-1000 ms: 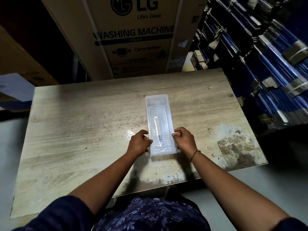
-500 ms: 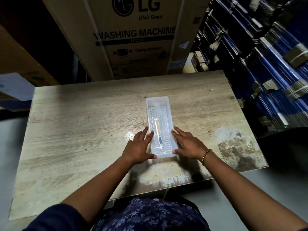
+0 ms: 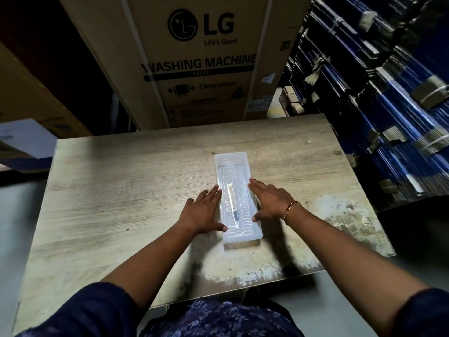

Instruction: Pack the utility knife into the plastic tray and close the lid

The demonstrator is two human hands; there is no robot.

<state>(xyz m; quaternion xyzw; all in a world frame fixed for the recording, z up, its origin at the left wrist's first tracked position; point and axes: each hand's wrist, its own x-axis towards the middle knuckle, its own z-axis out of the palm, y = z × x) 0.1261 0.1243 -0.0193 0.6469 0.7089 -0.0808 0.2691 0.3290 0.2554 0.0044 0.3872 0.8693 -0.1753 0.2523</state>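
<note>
Stacked cartons and a washing machine box [image 3: 201, 57] crowd behind our worn wooden table [image 3: 109, 190]. From the head view, the plastic tray [image 3: 237, 195] lies lengthwise at the table's middle, with the utility knife [image 3: 232, 203] seemingly seated inside under a clear lid, though glare blurs the seam. Our left hand [image 3: 202, 212] and right hand [image 3: 272, 201] lie flat and spread, flanking the tray's long sides, pinching nothing. We should press evenly along both edges until the lid seats.

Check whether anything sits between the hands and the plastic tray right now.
Nothing visible does. The left hand and right hand lie flat against the plastic tray on either side.
</note>
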